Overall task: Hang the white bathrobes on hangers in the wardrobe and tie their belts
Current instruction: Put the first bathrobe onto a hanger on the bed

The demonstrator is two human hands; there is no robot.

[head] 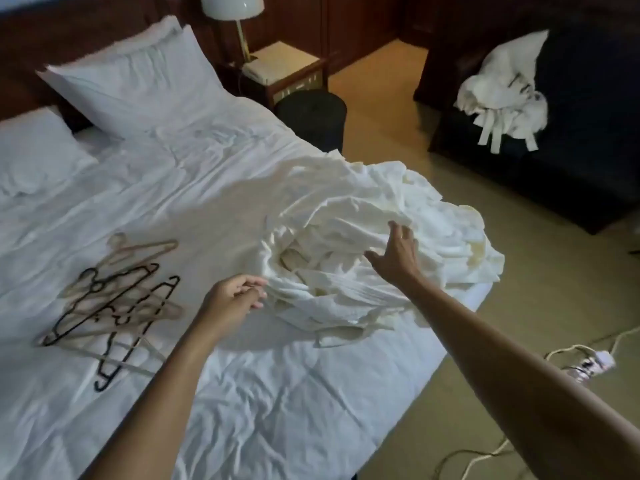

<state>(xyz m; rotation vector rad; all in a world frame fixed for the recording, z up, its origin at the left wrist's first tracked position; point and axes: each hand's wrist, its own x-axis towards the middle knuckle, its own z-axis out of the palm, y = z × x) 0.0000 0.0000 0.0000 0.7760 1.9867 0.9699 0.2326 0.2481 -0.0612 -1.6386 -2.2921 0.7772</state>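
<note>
Left hand (235, 296): grip pinches the bathrobe pile (433, 233) at its near left edge.
Hangers (114, 299): on the bed (259, 393), just left of that hand.
Right hand (396, 252): open, fingers spread over the pile's middle.
Pile: stretches up and right from both hands.
Next move: I think the left hand is nearer the hangers.
More robes (502, 91): upper right.

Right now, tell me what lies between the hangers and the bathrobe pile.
In the head view, only rumpled bedsheet and the left hand, its fingers at the edge of the bathrobe pile.
</note>
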